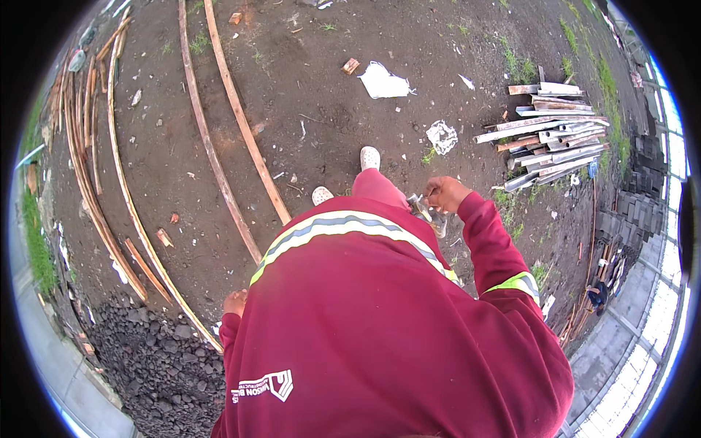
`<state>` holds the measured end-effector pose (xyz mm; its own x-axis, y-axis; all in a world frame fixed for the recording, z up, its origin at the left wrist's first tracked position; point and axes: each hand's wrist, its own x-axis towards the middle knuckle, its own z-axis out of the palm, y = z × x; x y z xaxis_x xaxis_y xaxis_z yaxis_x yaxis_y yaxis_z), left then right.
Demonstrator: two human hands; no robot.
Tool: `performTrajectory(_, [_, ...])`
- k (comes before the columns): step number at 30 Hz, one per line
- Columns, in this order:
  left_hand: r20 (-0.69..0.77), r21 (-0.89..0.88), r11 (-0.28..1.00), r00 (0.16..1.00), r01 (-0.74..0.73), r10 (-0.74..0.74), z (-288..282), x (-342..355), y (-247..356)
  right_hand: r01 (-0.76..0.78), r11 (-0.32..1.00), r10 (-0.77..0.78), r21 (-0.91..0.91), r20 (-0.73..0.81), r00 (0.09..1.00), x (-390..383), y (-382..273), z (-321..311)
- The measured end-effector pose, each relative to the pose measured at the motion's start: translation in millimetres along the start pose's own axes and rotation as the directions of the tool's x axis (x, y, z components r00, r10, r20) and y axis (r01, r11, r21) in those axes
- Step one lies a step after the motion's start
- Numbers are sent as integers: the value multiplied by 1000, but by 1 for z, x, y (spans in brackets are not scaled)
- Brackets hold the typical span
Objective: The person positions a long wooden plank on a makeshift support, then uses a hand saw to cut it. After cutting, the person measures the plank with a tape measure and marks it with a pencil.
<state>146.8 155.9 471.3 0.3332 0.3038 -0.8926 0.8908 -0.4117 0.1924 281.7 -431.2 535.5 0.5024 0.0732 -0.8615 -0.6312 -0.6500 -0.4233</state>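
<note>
My right hand (445,194) is held out in front of my right side, its fingers curled together. Against the fingers and beside my thigh is a small whitish, shiny object (434,217) whose kind I cannot make out. Low at my left side, my left hand (235,301) shows only in part past the edge of my dark red sweatshirt (380,306). Its fingers are mostly hidden, and nothing is visible in it. My feet in pale clogs (370,158) stand on dark bare soil, one ahead of the other.
Two long timbers (237,124) lie on the ground ahead to the left. Farther left are more long boards (77,139) and a heap of dark gravel (153,358). A stack of metal and wooden lengths (555,131) lies to the right. White scraps (385,80) and brick pieces (350,66) are scattered ahead.
</note>
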Motion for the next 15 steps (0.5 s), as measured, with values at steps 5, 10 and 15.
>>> performTrajectory(5, [16,-41,993,994,112,-111,-9,48,26,7,992,1,127,-63,998,-3,10,15])
performTrajectory(10, [19,-95,990,995,100,-99,0,91,90,5,1000,-2,27,-110,994,21,13,2])
performTrajectory(15, [12,-112,994,1000,-13,14,8,108,163,-47,992,51,116,-34,998,67,13,-37])
